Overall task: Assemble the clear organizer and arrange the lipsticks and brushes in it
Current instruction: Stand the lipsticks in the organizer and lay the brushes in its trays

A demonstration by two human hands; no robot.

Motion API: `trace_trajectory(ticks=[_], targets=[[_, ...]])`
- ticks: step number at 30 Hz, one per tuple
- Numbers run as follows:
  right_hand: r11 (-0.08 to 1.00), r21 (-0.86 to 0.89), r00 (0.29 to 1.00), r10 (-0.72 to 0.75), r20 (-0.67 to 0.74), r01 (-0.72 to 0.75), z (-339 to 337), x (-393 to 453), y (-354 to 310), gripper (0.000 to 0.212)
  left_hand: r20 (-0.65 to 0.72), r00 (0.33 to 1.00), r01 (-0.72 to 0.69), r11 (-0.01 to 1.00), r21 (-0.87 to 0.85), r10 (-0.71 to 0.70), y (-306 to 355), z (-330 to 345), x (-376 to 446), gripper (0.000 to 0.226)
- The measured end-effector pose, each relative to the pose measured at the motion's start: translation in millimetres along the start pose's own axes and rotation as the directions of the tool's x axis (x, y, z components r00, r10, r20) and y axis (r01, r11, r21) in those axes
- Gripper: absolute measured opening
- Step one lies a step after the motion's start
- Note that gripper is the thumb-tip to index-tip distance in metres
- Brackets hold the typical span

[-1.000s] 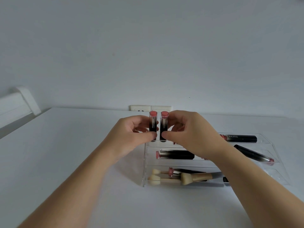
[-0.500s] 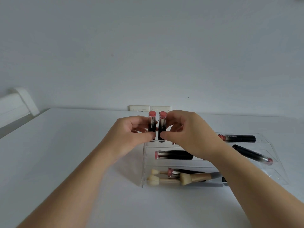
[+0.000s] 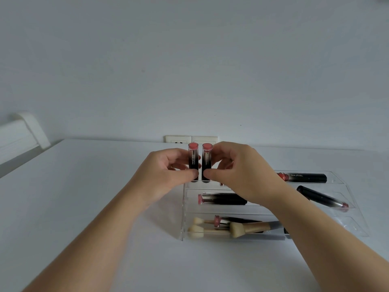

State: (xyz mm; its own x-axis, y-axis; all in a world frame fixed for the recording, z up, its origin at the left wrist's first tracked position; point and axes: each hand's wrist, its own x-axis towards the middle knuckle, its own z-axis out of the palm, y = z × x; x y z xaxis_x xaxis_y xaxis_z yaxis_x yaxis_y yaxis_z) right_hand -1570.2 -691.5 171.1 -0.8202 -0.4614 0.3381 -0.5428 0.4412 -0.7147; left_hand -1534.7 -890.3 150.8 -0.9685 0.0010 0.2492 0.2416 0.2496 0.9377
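Note:
Two black lipsticks with pink tops stand upright side by side at the back left corner of the clear organizer (image 3: pixel 184 218). My left hand (image 3: pixel 166 175) pinches the left lipstick (image 3: pixel 193 160) near its base. My right hand (image 3: pixel 240 171) pinches the right lipstick (image 3: pixel 207 159) the same way. More lipsticks lie flat in the organizer: one in the back row (image 3: pixel 303 178), one in the middle row (image 3: pixel 223 199), one angled at the right (image 3: pixel 322 199). Several cream-tipped brushes (image 3: pixel 242 228) and another lipstick lie in the front row.
The organizer sits on a white table (image 3: pixel 84 197) against a white wall. A wall socket (image 3: pixel 190 139) is just behind the upright lipsticks. A white rail (image 3: pixel 21 133) runs off the table's left edge.
Both hands and the two upright lipsticks have shifted very slightly left and down. Grips are unchanged.

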Motion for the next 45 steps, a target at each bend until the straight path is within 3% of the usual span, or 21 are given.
trace_trajectory(ticks=[28, 45], targets=[[1.000, -0.008, 1.000, 0.002, 0.015, -0.002, 0.7, 0.7, 0.9, 0.021, 0.021, 1.000, -0.016, 0.999, 0.039, 0.015, -5.0, -1.7, 2.0, 0.037], [1.000, 0.012, 1.000, 0.015, 0.008, -0.015, -3.1, 0.7, -0.8, 0.032, 0.032, 0.999, 0.002, 0.998, 0.055, -0.004, -5.8, -2.1, 2.3, 0.038]])
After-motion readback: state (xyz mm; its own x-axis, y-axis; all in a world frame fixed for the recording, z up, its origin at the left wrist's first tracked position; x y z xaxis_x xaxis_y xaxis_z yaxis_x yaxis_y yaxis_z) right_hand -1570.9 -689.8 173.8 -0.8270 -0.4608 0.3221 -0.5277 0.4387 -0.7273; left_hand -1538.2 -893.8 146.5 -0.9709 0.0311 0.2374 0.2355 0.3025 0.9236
